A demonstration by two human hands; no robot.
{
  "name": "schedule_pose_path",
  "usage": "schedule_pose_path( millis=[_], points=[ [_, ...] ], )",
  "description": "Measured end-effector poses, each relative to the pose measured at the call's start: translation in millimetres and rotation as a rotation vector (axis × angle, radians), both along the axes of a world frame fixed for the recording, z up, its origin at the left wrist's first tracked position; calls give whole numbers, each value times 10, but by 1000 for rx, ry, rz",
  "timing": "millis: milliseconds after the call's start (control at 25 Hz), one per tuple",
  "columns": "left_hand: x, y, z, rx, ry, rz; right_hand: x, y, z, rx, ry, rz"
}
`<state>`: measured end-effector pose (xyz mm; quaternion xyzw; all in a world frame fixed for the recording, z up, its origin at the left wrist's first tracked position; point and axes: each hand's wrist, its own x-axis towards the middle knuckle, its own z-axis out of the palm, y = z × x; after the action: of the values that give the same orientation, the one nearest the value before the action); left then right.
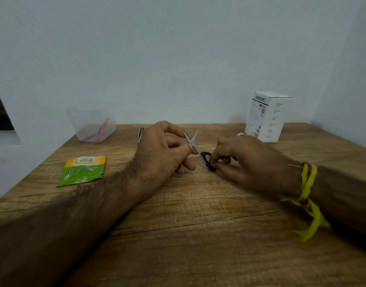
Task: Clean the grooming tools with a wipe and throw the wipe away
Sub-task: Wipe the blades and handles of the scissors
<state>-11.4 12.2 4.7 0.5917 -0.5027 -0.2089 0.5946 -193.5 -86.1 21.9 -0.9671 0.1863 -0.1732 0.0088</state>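
Observation:
Small scissors [198, 149] with black handles and silver blades are held above the middle of the wooden table [198, 214], their blades spread apart and pointing away from me. My left hand [163, 150] pinches the scissors near the pivot. My right hand [246, 160] grips the black handle loops with fingers and thumb. A green and orange wipe sachet [82, 169] lies flat on the table to the left of my left forearm. I see no loose wipe in either hand.
A clear plastic tub [91, 125] with pink tools inside stands at the back left by the wall. A white carton [267, 116] stands at the back right. A small striped object [141, 133] shows behind my left hand. A yellow thread circles my right wrist.

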Motion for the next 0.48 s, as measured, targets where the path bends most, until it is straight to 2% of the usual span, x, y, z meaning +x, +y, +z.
schedule_pose_path(
  millis=[80, 160, 280, 360, 480],
  points=[
    [22, -19, -6, -6, -30, -28, -22, -21, 82, -189, 97, 96],
    [28, -21, -15, -14, -62, -58, -47, -57, 142, -401, 121, 221],
    [46, -9, -7, -16, -85, -81, -54, -66, 211, -675, 123, 297],
    [68, -9, 6, -20, -80, -93, -27, -49, 204, -732, 132, 311],
    [64, -4, 16, -20, -79, -116, -59, -12, 177, -647, 146, 290]
  ],
)
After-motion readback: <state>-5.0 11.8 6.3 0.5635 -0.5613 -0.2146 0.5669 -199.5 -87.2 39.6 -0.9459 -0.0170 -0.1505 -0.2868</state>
